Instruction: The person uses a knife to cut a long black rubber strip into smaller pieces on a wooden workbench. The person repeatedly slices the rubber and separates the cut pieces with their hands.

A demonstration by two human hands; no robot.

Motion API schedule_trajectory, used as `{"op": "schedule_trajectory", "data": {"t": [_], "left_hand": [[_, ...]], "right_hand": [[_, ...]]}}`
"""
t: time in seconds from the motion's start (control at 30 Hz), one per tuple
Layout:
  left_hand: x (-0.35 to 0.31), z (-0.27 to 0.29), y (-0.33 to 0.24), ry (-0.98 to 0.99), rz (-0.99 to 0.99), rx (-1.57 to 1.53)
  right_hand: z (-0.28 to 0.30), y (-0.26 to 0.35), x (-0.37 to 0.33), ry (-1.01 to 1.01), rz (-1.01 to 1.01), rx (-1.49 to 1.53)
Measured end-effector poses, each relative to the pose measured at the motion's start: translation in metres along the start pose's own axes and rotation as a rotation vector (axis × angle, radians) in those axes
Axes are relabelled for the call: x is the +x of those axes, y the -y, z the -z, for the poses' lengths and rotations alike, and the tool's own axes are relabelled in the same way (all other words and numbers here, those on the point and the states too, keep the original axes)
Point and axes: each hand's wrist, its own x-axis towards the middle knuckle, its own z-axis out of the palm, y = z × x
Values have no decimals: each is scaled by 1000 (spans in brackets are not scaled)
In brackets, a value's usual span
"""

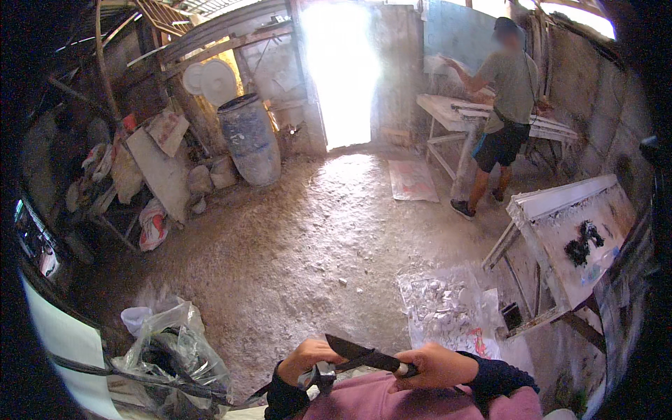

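My right hand is closed round the handle of a knife. Its broad dark blade points left, and a pale band shows where blade meets handle. My left hand is closed just beyond the blade's tip, beside a dark strip that leads off to the left. Part of that strip seems to run under the blade. Below the left fingers is a small grey, shiny object whose kind I cannot make out. Both hands are close to my body, over pink cloth.
A clear plastic bag with dark material stands at left. Right are a littered white sheet and a sloped worktable with black scraps. A person works at a far bench. A blue barrel stands near the bright doorway.
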Motion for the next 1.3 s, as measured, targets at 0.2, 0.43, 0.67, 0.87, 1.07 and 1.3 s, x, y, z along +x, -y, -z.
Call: {"op": "schedule_trajectory", "data": {"t": [0.2, 0.43, 0.67, 0.87, 1.07, 1.3], "left_hand": [[-20, 6, -22, -697, 265, -57], [36, 20, -23, -205, 648, 189], [46, -19, 27, -313, 495, -434], [66, -61, 28, -349, 469, -316], [109, -116, -3, -312, 201, 148], [163, -226, -46, -104, 23, 182]], "right_hand": [[64, 18, -89, -1118, 76, 683], [14, -56, -79, -925, -266, 787], [-44, -64, -37, -422, -227, 875], [-47, -45, -55, -369, -234, 631], [-44, -38, -111, -461, -313, 485], [-65, -48, -238, -769, -426, 281]]}}
